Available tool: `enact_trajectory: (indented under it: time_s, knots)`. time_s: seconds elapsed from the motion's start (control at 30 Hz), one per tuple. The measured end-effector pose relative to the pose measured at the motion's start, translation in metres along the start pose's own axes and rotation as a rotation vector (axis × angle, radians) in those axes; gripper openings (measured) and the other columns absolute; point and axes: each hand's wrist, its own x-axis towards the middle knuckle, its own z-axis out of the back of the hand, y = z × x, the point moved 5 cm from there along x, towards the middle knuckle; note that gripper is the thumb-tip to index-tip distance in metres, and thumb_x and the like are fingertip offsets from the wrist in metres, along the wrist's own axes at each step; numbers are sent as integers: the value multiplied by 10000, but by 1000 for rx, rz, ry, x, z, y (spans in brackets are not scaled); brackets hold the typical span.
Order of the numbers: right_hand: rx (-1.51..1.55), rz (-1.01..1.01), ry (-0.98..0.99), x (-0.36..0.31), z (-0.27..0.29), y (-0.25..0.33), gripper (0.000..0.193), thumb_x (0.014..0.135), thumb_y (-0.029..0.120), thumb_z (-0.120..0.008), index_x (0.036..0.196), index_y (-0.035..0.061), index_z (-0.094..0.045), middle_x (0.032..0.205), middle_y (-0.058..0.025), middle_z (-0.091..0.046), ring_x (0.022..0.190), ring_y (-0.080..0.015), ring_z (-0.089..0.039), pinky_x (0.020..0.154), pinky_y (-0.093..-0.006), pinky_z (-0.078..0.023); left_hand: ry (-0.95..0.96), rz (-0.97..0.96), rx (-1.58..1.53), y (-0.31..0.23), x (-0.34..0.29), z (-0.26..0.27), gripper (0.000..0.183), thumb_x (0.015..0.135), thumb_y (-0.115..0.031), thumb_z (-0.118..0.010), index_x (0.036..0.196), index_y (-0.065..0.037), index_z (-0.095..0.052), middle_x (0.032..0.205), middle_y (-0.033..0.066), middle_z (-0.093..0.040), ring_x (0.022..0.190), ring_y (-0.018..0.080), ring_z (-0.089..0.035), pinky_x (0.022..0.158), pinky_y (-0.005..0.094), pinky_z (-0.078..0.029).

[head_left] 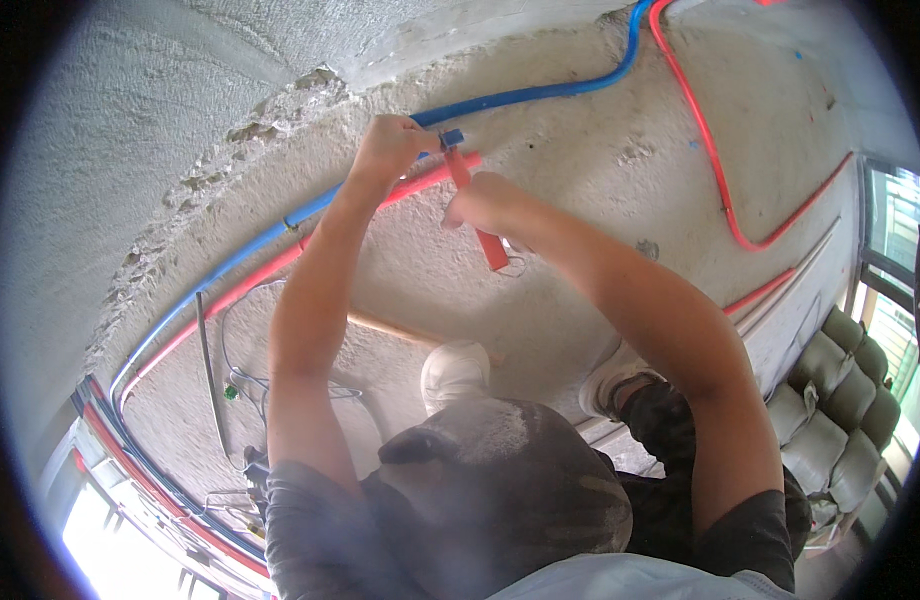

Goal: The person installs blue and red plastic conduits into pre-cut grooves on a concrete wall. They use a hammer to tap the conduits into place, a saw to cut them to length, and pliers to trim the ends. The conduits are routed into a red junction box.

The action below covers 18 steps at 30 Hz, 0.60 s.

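My left hand point(388, 150) is closed around a blue pipe point(245, 248) near its cut-looking end, low against the rough concrete. Just beside that end, my right hand point(488, 203) grips a long red hand tool point(493, 250). One end of the tool meets the blue pipe's tip; its exact kind I cannot make out. A red pipe point(265, 268) runs alongside the blue one and stops close to my right hand. Another blue pipe point(530, 95) curves from the upper right down to my left hand, which hides where it ends.
A red pipe point(715, 160) bends across the floor at the right. Stacked grey sacks point(830, 410) stand below a window point(895, 215). A thin dark rod point(210, 370) and loose wire point(245, 380) lie to the left. My shoe point(455, 370) is beside a wooden stick point(390, 328).
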Motion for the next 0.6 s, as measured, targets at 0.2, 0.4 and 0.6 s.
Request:
enact_trajectory:
  time_s: [0.2, 0.4, 0.6]
  knots:
    - [159, -7, -6, 9, 5, 10, 380, 798, 246, -811, 1020, -57, -758, 1043, -253, -759, 986, -294, -721, 806, -452, -527, 4, -22, -14, 4, 0, 2, 211, 844, -144, -784, 968, 25, -808, 783, 62, -708, 692, 160, -651, 603, 350, -527]
    - [11, 2, 49, 5, 5, -3, 437, 818, 278, -802, 1091, -59, -747, 1125, -265, -734, 988, -412, -714, 831, -471, -543, -49, -278, 320, -13, -21, 0, 220, 901, -115, -761, 1088, -5, -793, 867, 103, -774, 777, 155, -683, 763, 349, -551]
    - [114, 222, -122, 1, -10, -21, 504, 799, 264, -809, 1079, -121, -646, 1045, -324, -695, 998, -455, -706, 864, -504, -539, -54, -290, 319, -20, -33, -3, 263, 896, -100, -756, 1146, -23, -785, 906, 165, -769, 818, 176, -690, 823, 358, -553]
